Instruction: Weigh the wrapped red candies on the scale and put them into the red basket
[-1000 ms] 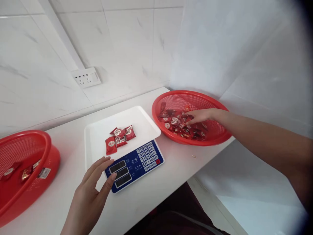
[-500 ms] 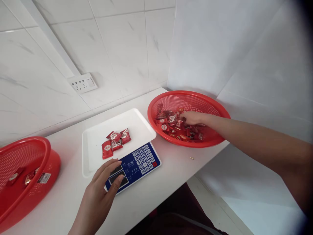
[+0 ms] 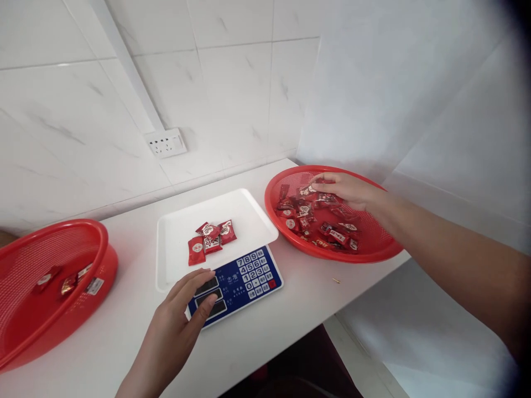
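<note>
My right hand [image 3: 342, 188] is over the red mesh basket [image 3: 286, 235] at the right, its fingers closed on a red wrapped candy [image 3: 308, 190] with white lettering. Several similar red candies [image 3: 305, 211] lie beneath it in the basket. My left hand [image 3: 182, 312] has its thumb and fingers apart at the left end of a blue-panelled scale [image 3: 232, 287], partly covering its dark displays. On the scale's white tray [image 3: 174, 237], several red candy packets [image 3: 209, 242] form a small cluster.
A second red basket [image 3: 110, 265] with a few wrapped candies [image 3: 74, 281] stands at the left. A small gold-coloured scrap [image 3: 336, 280] lies near the front edge of the white table [image 3: 307, 293]. A wall socket [image 3: 166, 143] is on the tiled wall behind.
My right hand has lifted a candy from the pile and shifted toward the back of the basket. My left hand stays at the scale. The whole view has swung slightly left.
</note>
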Action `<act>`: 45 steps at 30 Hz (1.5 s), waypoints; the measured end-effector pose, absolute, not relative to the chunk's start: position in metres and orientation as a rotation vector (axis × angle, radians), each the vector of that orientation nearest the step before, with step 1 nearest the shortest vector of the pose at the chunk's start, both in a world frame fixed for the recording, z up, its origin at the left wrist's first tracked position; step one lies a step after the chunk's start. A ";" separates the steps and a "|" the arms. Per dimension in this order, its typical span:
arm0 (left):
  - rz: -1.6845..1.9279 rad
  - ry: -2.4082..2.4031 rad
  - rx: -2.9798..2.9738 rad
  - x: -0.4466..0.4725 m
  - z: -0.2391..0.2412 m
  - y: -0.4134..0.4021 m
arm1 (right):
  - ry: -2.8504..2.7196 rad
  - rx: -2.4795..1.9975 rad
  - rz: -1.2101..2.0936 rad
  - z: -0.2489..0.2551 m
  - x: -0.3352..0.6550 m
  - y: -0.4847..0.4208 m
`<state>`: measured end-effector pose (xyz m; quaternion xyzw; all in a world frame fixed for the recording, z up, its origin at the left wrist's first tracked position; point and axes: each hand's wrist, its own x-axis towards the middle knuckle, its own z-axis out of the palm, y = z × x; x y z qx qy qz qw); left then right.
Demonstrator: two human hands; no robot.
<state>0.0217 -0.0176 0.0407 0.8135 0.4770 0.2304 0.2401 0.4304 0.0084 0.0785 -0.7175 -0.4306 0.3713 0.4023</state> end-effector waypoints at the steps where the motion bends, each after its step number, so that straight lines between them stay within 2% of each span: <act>1: 0.630 1.299 2.219 0.022 0.042 -0.018 | -1.041 -1.723 0.992 0.082 0.421 0.009; 5: 0.621 1.275 2.107 0.025 0.047 -0.021 | -1.147 -1.502 1.178 0.093 0.367 0.007; 10: 0.781 1.142 1.678 0.034 0.048 -0.025 | -1.666 -1.383 1.360 0.096 0.288 -0.006; 14: 0.825 0.874 1.317 0.040 0.047 -0.029 | -1.998 -1.195 1.421 0.086 0.245 -0.014; 17: 0.875 0.896 1.230 0.037 0.046 -0.025 | -2.032 -1.211 1.375 0.077 0.235 -0.012; 22: 1.034 1.123 1.390 0.023 0.043 0.002 | -1.812 -1.428 1.341 0.072 0.248 -0.004; 26: 1.029 1.277 1.596 0.020 0.045 0.021 | -1.523 -1.512 1.378 0.072 0.263 -0.004; 34: 0.920 1.121 1.722 0.045 0.041 0.031 | -1.228 -1.465 1.482 0.067 0.280 -0.020; 41: 0.809 1.492 2.324 0.056 0.032 0.040 | -1.196 -1.535 1.362 0.065 0.302 -0.034; 45: 0.850 1.564 2.379 0.038 0.025 0.036 | -1.103 -1.641 1.206 0.068 0.326 -0.037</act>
